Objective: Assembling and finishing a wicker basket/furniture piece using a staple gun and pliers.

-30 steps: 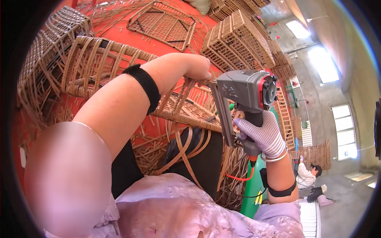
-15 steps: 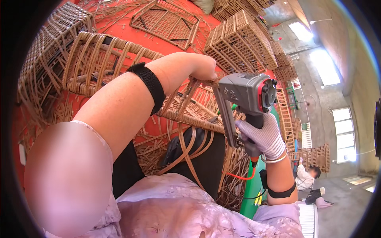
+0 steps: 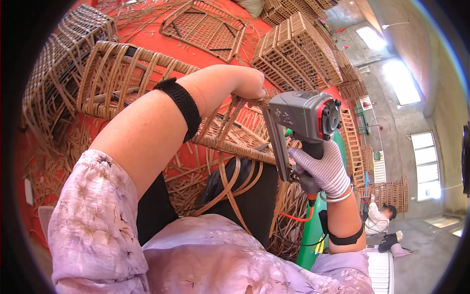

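My right hand, in a ribbed whitish glove, is wrapped round the handle of a grey and black pneumatic staple gun. An orange-red air hose curves away from the base of its grip. The gun's long magazine stands beside the far right corner of a brown woven wicker frame. At that corner my bare left hand is closed on the frame's edge, its fingertips partly hidden. Loose wicker strips dangle from the frame over my dark-clad lap. The gun's nose and what it touches are hard to make out.
Stacked wicker baskets stand at the far right, and another woven piece at the left. A flat wicker panel lies on the red floor covering among scattered strips. At right, a co-worker sits low near grey walls.
Both hands and the staple gun stay almost where they were. My left arm has shifted very slightly left, and the staple gun likewise.
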`<action>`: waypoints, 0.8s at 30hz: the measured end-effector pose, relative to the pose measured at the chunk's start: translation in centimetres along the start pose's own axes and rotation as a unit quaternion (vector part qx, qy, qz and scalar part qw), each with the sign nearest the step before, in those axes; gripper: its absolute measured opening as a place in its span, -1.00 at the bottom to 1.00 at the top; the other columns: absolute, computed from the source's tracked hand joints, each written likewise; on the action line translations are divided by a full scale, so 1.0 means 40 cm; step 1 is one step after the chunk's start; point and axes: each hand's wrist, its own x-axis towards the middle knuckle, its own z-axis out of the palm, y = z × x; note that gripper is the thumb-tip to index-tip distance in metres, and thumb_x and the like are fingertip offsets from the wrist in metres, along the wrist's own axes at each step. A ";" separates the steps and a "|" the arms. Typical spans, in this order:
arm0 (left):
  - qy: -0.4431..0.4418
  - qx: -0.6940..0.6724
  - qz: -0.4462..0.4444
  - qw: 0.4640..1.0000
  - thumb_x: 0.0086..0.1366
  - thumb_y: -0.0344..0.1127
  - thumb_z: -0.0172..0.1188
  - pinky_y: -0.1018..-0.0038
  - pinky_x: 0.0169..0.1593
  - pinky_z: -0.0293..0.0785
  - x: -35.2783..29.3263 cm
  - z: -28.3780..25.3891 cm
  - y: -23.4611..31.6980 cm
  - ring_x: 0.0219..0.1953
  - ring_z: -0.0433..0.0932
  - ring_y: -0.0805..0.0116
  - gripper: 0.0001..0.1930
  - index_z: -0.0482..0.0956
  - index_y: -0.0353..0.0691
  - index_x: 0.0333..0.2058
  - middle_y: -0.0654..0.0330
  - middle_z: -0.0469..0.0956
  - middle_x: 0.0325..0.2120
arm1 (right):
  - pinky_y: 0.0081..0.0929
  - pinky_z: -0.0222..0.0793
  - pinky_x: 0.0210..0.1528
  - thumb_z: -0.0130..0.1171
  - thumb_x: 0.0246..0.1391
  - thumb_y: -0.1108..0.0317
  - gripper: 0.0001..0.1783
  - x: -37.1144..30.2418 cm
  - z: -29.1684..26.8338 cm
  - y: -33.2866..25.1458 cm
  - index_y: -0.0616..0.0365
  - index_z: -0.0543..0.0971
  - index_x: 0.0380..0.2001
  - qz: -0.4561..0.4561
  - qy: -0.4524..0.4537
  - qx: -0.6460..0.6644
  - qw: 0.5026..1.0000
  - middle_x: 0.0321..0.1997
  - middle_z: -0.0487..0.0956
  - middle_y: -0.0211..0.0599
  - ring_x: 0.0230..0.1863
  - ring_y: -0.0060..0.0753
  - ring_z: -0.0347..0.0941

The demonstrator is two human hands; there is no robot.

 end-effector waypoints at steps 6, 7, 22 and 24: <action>-0.023 -0.038 -0.027 0.999 0.22 -0.14 -0.01 0.32 -0.24 0.52 -0.003 -0.005 0.005 -0.46 0.63 0.24 -0.63 0.68 -0.27 -0.49 0.07 0.62 -0.58 | -0.58 0.34 -0.59 0.37 0.00 0.26 -0.70 0.006 0.001 0.000 0.29 0.55 -0.40 -0.016 0.008 0.019 1.000 -0.64 0.53 -0.40 -0.63 -0.64 0.43; -0.022 -0.038 -0.026 0.999 0.22 -0.14 -0.01 0.32 -0.24 0.52 -0.002 -0.005 0.007 -0.46 0.63 0.24 -0.63 0.68 -0.27 -0.49 0.07 0.62 -0.58 | -0.58 0.33 -0.60 0.36 0.00 0.27 -0.72 0.006 -0.002 0.003 0.28 0.55 -0.39 -0.010 0.008 0.012 1.000 -0.64 0.53 -0.40 -0.63 -0.65 0.43; 0.002 0.009 -0.003 1.000 0.36 0.03 -0.07 0.30 -0.25 0.47 -0.045 -0.027 0.024 -0.46 0.56 0.26 -0.50 0.66 -0.26 -0.46 0.13 0.59 -0.57 | -0.55 0.35 -0.54 0.27 0.05 0.38 -0.74 -0.115 -0.066 0.134 0.28 0.50 -0.23 0.010 0.105 0.248 0.963 -0.65 0.45 -0.38 -0.64 -0.55 0.40; 0.024 -0.148 -0.053 0.987 0.36 0.11 -0.04 0.36 -0.33 0.45 -0.025 -0.015 0.033 -0.52 0.50 0.37 -0.46 0.65 -0.26 -0.47 0.21 0.56 -0.60 | -0.51 0.38 -0.55 0.23 0.08 0.38 -0.73 -0.159 -0.103 0.235 0.27 0.49 -0.18 0.022 0.162 0.331 0.929 -0.63 0.45 -0.37 -0.66 -0.52 0.39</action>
